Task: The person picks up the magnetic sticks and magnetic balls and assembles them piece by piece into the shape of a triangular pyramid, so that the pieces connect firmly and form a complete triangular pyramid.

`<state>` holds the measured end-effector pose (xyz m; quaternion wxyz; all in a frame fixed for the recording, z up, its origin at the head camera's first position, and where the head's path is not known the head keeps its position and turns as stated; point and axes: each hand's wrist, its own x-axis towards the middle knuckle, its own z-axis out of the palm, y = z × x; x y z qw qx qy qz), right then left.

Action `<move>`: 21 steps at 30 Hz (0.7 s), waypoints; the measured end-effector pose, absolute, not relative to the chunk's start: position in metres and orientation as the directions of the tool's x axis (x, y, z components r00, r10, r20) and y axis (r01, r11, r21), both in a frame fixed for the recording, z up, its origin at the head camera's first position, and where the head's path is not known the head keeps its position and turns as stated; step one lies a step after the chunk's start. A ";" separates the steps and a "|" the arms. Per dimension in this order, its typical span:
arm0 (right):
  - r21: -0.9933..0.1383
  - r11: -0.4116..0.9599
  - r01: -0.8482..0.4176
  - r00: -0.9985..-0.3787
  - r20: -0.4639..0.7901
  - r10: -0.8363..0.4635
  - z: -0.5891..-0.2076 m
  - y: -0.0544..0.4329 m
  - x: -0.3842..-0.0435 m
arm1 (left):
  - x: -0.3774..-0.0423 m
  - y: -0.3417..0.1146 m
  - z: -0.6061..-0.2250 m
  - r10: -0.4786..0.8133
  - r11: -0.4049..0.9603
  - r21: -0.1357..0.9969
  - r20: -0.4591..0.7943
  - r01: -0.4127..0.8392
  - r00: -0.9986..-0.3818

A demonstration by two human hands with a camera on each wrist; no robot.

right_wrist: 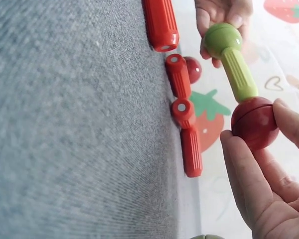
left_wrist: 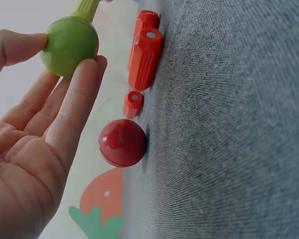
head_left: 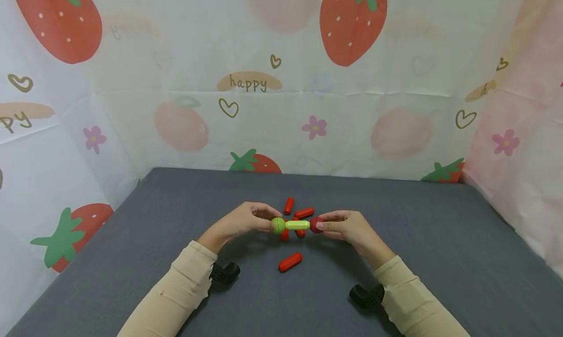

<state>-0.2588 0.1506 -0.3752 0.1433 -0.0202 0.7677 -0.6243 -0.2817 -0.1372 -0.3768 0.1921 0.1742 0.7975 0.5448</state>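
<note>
Between the two hands a yellow-green rod [head_left: 297, 225] is held level above the table, joined to a green ball [head_left: 278, 225] at its left end and a dark red ball [right_wrist: 255, 123] at its right. Thumb and fingers of the left hand [head_left: 252, 219] pinch the green ball. On the other side, the right hand [head_left: 349, 225] pinches the dark red ball with thumb and fingertips. Pale discs show in the ends of red rods [left_wrist: 146, 59] lying beneath. Another red ball [left_wrist: 122, 143] rests on the table, hidden in the head view.
A single red rod [head_left: 290, 262] lies nearer the person, and more red rods [head_left: 288, 205] lie just beyond the hands. Dark grey cloth covers the table [head_left: 418, 229]. Behind it hangs a strawberry-print curtain [head_left: 281, 132]. Black devices [head_left: 367, 296] sit at both wrists.
</note>
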 end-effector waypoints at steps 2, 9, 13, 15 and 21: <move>-0.964 0.223 0.147 -0.953 -0.198 -0.228 -0.374 0.152 -0.259 | -0.281 -0.137 -0.376 0.489 0.340 0.938 -0.114 0.069 -0.865; -0.956 0.275 0.102 -0.914 -0.199 -0.353 -0.374 0.155 -0.260 | -0.281 -0.136 -0.377 0.501 0.335 0.940 -0.116 0.068 -0.857; -0.952 0.296 0.081 -0.888 -0.204 -0.413 -0.374 0.156 -0.260 | -0.281 -0.135 -0.378 0.506 0.325 0.944 -0.117 0.063 -0.855; -0.950 0.303 0.077 -0.881 -0.207 -0.426 -0.374 0.156 -0.260 | -0.280 -0.134 -0.377 0.510 0.323 0.944 -0.116 0.065 -0.852; -0.946 0.316 0.071 -0.877 -0.210 -0.433 -0.377 0.155 -0.259 | -0.278 -0.132 -0.376 0.510 0.308 0.950 -0.120 0.051 -0.852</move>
